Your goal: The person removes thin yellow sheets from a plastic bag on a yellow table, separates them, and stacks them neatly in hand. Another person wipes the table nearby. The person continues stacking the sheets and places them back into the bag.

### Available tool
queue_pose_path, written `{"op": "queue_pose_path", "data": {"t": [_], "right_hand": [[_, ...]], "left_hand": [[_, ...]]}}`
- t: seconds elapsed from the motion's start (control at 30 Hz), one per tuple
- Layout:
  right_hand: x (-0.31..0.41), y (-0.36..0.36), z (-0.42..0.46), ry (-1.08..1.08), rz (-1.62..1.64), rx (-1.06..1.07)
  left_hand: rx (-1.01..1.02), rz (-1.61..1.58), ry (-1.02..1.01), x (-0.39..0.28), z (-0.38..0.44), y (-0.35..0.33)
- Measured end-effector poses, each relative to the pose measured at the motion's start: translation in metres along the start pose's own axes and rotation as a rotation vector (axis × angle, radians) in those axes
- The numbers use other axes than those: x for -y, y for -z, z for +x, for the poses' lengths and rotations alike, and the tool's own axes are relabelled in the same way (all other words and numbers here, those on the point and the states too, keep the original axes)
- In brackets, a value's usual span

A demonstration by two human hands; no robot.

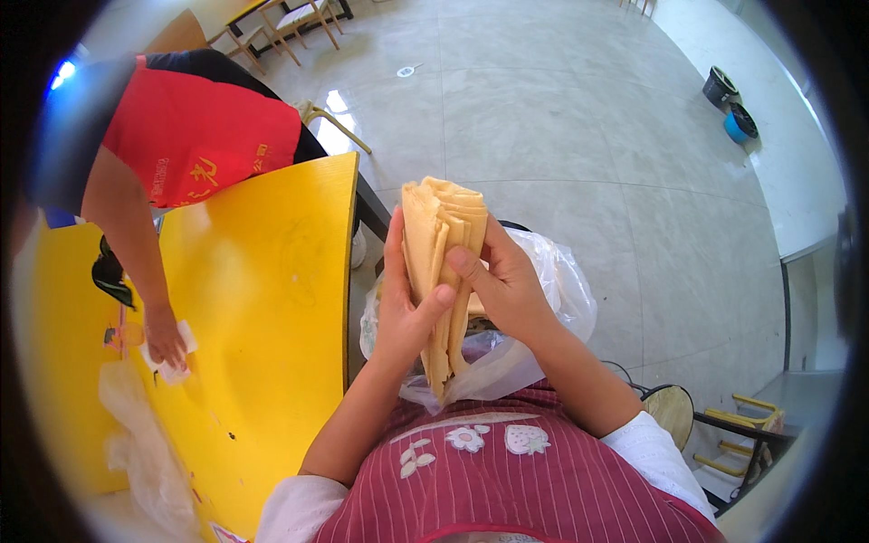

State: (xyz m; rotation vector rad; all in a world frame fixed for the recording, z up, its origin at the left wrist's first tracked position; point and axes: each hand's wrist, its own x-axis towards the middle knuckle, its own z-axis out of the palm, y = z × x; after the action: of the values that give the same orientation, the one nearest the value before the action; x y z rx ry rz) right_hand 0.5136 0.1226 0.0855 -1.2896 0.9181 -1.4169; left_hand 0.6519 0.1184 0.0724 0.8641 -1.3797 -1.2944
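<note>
A thick bundle of folded, pale yellow sheets (438, 258), which look like tofu skin, stands upright between my hands. My left hand (406, 302) clasps its left side, the thumb lying across the front. Around the right side curls my right hand (508, 282), its thumb pressed on the front folds. Layered folds fan out at the top, and the lower end narrows to ragged edges. Below and behind the bundle, a clear plastic bag (567, 278) spreads open in front of my striped apron (489, 468). The bag's contents are mostly hidden by my hands.
At left is a yellow table (271, 271), where a person in a red apron (204, 129) presses a white cloth (187, 336) on the top. Crumpled plastic film (146, 448) lies nearby. Stools (743, 424) stand at right, and two buckets (740, 125) farther off.
</note>
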Motion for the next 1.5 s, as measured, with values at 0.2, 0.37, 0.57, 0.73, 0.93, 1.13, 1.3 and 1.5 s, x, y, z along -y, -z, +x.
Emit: {"op": "queue_pose_path", "data": {"t": [0.2,0.37,0.57,0.73,0.93,1.13,1.3,1.5], "right_hand": [[-0.004,-0.003,-0.004,0.024,-0.085,-0.072],[-0.012,0.003,-0.007,-0.023,-0.028,-0.146],[-0.004,0.012,-0.022,-0.075,0.161,-0.27],[-0.014,0.022,-0.028,-0.081,0.031,-0.435],[0.006,0.054,-0.015,-0.073,0.198,-0.611],[-0.012,0.0,-0.003,-0.069,-0.022,-0.139],[-0.004,0.012,-0.006,-0.084,-0.03,-0.003],[-0.003,0.012,-0.007,-0.07,-0.084,0.018]], "left_hand": [[-0.085,-0.1,0.117,-0.004,-0.001,-0.004],[-0.148,-0.571,0.215,0.009,-0.005,0.014],[-0.165,-0.722,0.174,-0.009,0.01,0.024],[-0.118,-0.792,0.088,-0.001,0.015,0.052],[-0.274,-0.668,0.078,-0.02,0.01,0.086],[-0.008,0.292,-0.04,0.004,0.004,0.001],[-0.003,0.413,-0.084,0.008,0.0,-0.003],[0.009,0.447,-0.161,-0.005,-0.001,-0.007]]}}
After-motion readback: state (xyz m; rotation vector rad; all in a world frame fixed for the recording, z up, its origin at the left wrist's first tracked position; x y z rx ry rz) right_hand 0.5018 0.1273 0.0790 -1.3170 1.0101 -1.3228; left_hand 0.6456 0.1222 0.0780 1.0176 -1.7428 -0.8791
